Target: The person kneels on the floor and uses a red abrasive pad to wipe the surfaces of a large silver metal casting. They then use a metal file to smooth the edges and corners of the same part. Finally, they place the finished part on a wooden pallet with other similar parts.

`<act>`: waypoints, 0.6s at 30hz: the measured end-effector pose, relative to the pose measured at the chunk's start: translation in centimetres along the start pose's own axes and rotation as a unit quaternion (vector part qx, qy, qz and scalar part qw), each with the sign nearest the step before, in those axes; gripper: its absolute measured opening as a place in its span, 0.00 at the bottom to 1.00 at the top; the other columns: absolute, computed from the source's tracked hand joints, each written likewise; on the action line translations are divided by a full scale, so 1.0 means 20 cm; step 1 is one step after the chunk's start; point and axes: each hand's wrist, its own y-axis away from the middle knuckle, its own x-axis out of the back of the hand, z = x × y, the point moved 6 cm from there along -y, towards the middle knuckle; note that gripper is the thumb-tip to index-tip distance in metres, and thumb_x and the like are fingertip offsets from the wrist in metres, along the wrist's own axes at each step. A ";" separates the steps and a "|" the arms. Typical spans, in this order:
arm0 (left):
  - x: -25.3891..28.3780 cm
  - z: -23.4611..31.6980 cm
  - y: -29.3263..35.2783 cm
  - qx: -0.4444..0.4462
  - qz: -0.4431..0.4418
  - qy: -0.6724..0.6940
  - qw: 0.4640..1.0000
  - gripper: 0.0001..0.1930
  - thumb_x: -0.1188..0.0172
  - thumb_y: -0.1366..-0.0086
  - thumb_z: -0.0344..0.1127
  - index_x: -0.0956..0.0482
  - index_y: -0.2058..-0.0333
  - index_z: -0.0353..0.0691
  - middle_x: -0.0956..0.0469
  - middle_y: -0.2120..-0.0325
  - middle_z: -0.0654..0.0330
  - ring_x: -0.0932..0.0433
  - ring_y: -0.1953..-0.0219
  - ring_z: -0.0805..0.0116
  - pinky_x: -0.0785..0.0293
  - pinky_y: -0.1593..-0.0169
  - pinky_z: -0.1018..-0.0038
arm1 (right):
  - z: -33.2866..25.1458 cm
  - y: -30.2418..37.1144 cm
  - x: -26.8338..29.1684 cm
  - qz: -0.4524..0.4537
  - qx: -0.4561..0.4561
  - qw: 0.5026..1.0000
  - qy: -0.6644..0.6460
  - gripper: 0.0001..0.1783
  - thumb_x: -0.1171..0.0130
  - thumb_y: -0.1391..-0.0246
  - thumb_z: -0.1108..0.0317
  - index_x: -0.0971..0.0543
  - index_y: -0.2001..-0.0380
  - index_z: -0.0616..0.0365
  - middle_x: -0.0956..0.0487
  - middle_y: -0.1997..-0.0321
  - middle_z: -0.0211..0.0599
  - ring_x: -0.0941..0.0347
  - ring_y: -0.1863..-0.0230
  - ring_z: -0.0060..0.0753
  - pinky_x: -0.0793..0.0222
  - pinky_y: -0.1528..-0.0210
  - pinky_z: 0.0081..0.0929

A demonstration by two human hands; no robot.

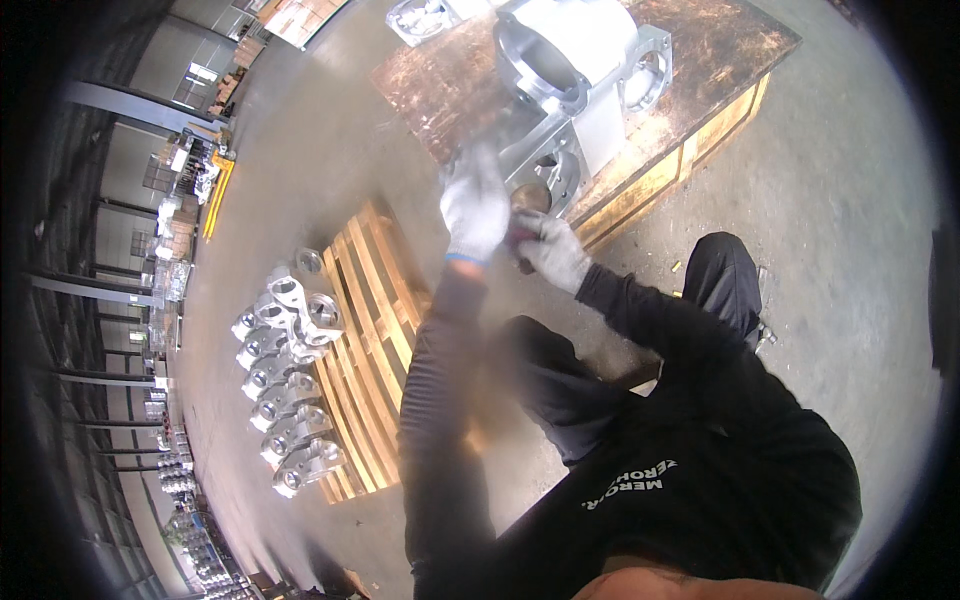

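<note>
My right hand (555,252), in a pale work glove, is closed round a dark red tool. The tool has a rounded, brownish-grey head (531,197), and its exact kind is hard to make out. Beside it, my left hand (474,203), gloved in white with a blue cuff, is smeared by motion and its fingers are unclear. Both hands are at the near end of a large silver metal casting (608,45), which has a wide round opening and a flanged arm. The casting rests on a worn brown workbench top (730,50).
Another silver part (418,20) sits on the bench's far left. To my left, a slatted wooden pallet (365,350) carries several silver castings (290,400) along its left side. My bent knee (722,280) is near the bench's wooden side (665,175). Shelving lines the far left.
</note>
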 end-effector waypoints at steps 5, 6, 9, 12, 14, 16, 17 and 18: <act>-0.05 -0.13 0.02 -0.013 0.003 0.071 0.997 0.23 0.58 0.20 0.47 0.22 0.48 0.33 0.23 0.43 0.40 0.27 0.39 0.39 0.34 0.34 0.56 | -0.12 0.02 0.12 -0.138 0.037 0.936 0.321 0.24 0.39 0.52 0.68 0.16 0.48 0.54 0.19 0.44 0.45 0.20 0.49 0.47 0.23 0.45 0.46; -0.06 -0.15 0.02 0.008 0.015 0.092 0.996 0.23 0.57 0.20 0.46 0.22 0.48 0.32 0.22 0.44 0.40 0.27 0.40 0.40 0.33 0.35 0.56 | -0.20 0.00 0.15 -0.071 0.095 0.960 0.253 0.23 0.39 0.52 0.69 0.16 0.50 0.55 0.18 0.48 0.44 0.20 0.53 0.45 0.22 0.49 0.44; -0.07 -0.19 -0.01 0.068 0.015 0.184 0.980 0.22 0.59 0.19 0.43 0.22 0.45 0.31 0.20 0.46 0.43 0.24 0.41 0.46 0.33 0.35 0.58 | -0.28 -0.07 0.20 0.032 0.054 0.998 0.019 0.17 0.40 0.51 0.71 0.15 0.56 0.57 0.17 0.57 0.41 0.20 0.63 0.37 0.24 0.62 0.36; -0.04 -0.12 -0.01 0.004 0.008 0.115 0.993 0.22 0.62 0.18 0.40 0.21 0.44 0.33 0.20 0.46 0.45 0.24 0.41 0.48 0.33 0.34 0.60 | -0.10 -0.09 0.10 0.019 -0.278 0.780 -0.560 0.06 0.42 0.46 0.72 0.20 0.65 0.60 0.20 0.67 0.41 0.25 0.72 0.29 0.34 0.74 0.21; -0.01 -0.07 0.03 -0.075 0.048 0.122 0.989 0.21 0.63 0.19 0.36 0.21 0.44 0.35 0.20 0.47 0.46 0.23 0.42 0.49 0.32 0.35 0.62 | -0.08 -0.09 0.05 0.049 -0.303 0.594 -0.744 0.05 0.42 0.46 0.72 0.24 0.65 0.58 0.21 0.68 0.43 0.26 0.73 0.32 0.33 0.72 0.24; -0.02 -0.11 0.07 -0.047 0.046 0.126 0.990 0.19 0.60 0.20 0.33 0.22 0.43 0.36 0.20 0.46 0.47 0.23 0.42 0.50 0.31 0.35 0.62 | -0.07 -0.12 0.05 0.060 -0.221 0.591 -0.773 0.06 0.41 0.46 0.71 0.24 0.64 0.58 0.20 0.67 0.42 0.24 0.72 0.34 0.29 0.68 0.27; -0.02 -0.08 0.09 -0.126 0.071 0.046 0.988 0.18 0.58 0.20 0.34 0.23 0.42 0.36 0.21 0.45 0.46 0.24 0.41 0.49 0.31 0.35 0.61 | -0.05 -0.12 0.08 0.065 -0.183 0.684 -0.703 0.07 0.41 0.46 0.71 0.23 0.63 0.58 0.20 0.66 0.42 0.24 0.71 0.35 0.27 0.67 0.28; -0.04 -0.11 0.10 -0.090 0.073 0.013 0.993 0.18 0.57 0.21 0.35 0.24 0.41 0.36 0.22 0.43 0.46 0.25 0.39 0.49 0.32 0.34 0.61 | -0.06 -0.13 0.09 0.082 -0.103 0.821 -0.555 0.06 0.41 0.46 0.72 0.22 0.63 0.58 0.19 0.64 0.42 0.23 0.70 0.35 0.26 0.66 0.28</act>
